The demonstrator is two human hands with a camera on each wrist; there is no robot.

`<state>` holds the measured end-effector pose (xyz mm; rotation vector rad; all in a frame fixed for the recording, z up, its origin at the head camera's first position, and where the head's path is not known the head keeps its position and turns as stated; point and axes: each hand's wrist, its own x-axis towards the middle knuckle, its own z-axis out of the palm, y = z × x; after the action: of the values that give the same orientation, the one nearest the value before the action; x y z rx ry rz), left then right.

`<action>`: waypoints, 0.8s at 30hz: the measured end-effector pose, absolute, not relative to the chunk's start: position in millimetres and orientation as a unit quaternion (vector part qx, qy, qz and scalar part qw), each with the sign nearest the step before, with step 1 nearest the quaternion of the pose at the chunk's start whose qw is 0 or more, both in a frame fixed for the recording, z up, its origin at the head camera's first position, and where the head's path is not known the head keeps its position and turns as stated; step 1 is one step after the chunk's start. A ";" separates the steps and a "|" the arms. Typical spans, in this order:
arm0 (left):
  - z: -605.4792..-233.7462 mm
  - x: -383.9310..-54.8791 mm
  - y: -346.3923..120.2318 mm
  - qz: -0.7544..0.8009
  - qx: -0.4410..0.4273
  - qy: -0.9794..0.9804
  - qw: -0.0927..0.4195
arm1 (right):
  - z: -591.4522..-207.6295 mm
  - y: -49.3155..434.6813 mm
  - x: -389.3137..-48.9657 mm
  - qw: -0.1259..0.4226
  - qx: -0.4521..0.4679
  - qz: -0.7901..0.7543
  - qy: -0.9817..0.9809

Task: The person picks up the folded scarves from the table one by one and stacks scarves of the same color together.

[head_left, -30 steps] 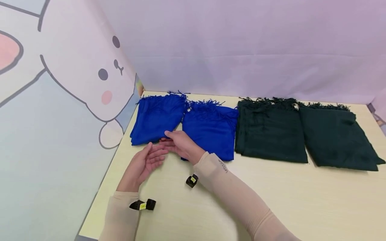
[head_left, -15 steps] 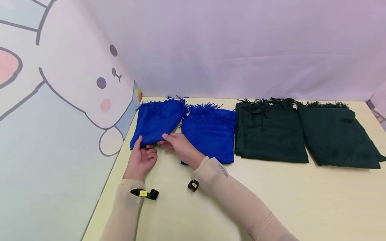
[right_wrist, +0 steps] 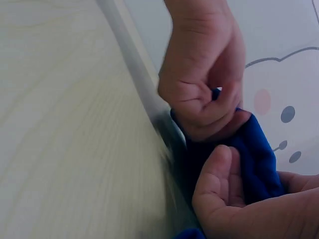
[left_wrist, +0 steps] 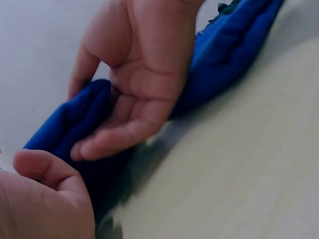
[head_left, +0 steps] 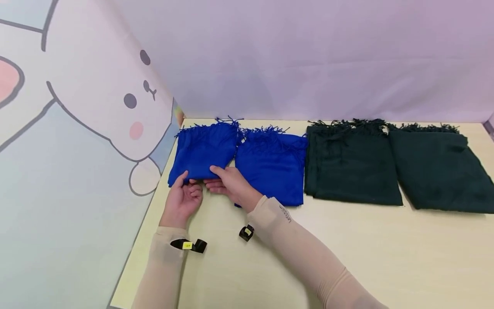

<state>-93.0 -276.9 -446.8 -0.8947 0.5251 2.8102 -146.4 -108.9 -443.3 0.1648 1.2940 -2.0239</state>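
Note:
The leftmost folded blue scarf (head_left: 206, 148), fringed along its far edge, has its near edge raised between my two hands. My left hand (head_left: 182, 205) grips that edge near its left corner, thumb on top and the other fingers curled beneath. Near the right end, my right hand (head_left: 235, 185) pinches the edge, its thumb on the cloth and its fingers under it. In the left wrist view the scarf's thick fold (left_wrist: 65, 119) passes between the right hand's thumb and fingers. From the right wrist, the left hand (right_wrist: 204, 74) shows curled around the scarf's edge.
A second folded blue scarf (head_left: 270, 171) lies right beside the first. Further right lie two dark green fringed scarves (head_left: 353, 167), side by side on the pale table (head_left: 239, 274). A wall with a cartoon rabbit (head_left: 104, 86) borders the left side; a lilac backdrop (head_left: 308, 56) stands behind.
My left hand has moved from in front of the scarf up to its near edge and taken hold. My right hand has stayed at the near edge, which now sits lifted.

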 end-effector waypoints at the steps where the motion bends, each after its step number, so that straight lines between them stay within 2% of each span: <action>1: -446.8 -93.1 -278.0 0.933 -0.298 0.185 0.075 | -441.9 -108.3 -147.5 0.353 0.065 -0.788 0.500; 6: -445.6 -93.9 -291.1 0.932 -0.315 0.175 0.052 | -437.7 -106.8 -150.7 0.350 0.047 -0.799 0.486; 9: -445.0 -95.5 -298.8 0.932 -0.311 0.177 0.062 | -436.7 -104.8 -151.7 0.348 0.042 -0.797 0.492; 12: -443.8 -98.1 -301.7 0.924 -0.302 0.222 0.080 | -437.4 -102.4 -152.9 0.348 0.043 -0.784 0.512; 18: -439.6 -104.0 -299.9 0.898 -0.313 0.305 0.051 | -438.8 -99.8 -155.8 0.346 0.063 -0.783 0.513; 24: -440.8 -111.5 -295.8 0.838 -0.319 0.439 0.058 | -441.3 -98.1 -161.0 0.319 0.094 -0.807 0.487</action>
<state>-111.5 -295.8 -440.8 -0.9677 1.3296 2.5391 -161.0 -98.1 -441.3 0.2467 1.2802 -2.1229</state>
